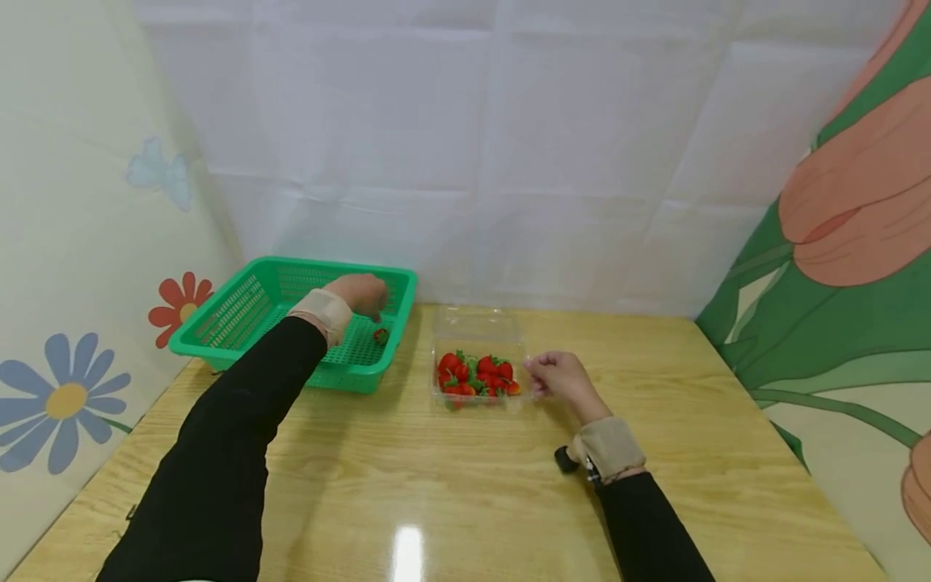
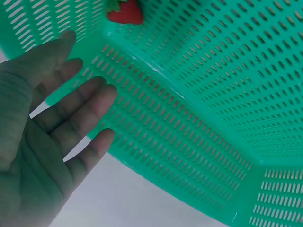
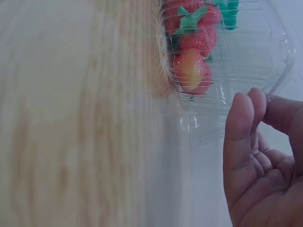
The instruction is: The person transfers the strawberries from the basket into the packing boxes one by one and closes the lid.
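Note:
Over the right side of a green plastic basket [image 1: 374, 377] hangs my left hand [image 1: 361, 293], its fingers loosely extended and holding nothing in the left wrist view. One strawberry [image 1: 381, 335] lies on the basket's floor, below and apart from the fingertips. To the right, a clear plastic clamshell box [image 1: 476, 329] stands with its lid up at the back and several red strawberries [image 1: 454, 370] inside. My right hand [image 1: 562, 376] pinches the box's right rim between thumb and fingertips.
Both containers stand on a light wooden table [image 1: 451, 485], near its back edge. A white cloth [image 1: 465, 162] hangs right behind them. Painted flower cloths flank the table left and right.

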Motion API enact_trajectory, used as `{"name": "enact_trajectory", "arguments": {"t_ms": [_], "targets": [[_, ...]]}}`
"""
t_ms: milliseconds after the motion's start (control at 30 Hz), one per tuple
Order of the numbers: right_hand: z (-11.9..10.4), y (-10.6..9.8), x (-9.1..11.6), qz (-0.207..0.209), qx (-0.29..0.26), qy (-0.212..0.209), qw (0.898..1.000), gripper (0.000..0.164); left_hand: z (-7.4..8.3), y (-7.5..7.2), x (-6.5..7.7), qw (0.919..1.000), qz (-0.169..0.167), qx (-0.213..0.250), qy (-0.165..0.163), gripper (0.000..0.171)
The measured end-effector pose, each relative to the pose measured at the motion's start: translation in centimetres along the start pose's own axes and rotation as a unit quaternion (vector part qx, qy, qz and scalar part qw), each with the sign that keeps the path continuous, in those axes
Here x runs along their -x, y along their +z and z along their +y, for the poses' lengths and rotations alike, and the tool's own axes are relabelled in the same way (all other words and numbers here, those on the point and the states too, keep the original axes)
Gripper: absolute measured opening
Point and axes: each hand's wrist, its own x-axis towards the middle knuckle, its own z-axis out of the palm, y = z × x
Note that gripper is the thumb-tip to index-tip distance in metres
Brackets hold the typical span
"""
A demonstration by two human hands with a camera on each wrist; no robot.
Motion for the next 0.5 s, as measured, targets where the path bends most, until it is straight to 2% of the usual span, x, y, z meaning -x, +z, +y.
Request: {"name": "enact_trajectory", "arguments": {"t_ms": [233,367,500], "targets": [[-0.1,0.1,0.1,0.001,0.001,0.002,1.0,0.028,0.1,0.6,-0.7,0.9981,-0.045,-0.041,-0.002,0.034],[-0.2,0.1,0.2,0.004,0.004,-0.002,1.0,0.026,0.3,0.9,-1.1,0.9967,-0.071,-0.04,0.004,0.037],[-0.3,0.1,0.2,0.006,0.005,-0.003,1.0,0.026,0.3,1.4,-1.7,0.9967,-0.074,-0.033,0.003,0.039]]}}
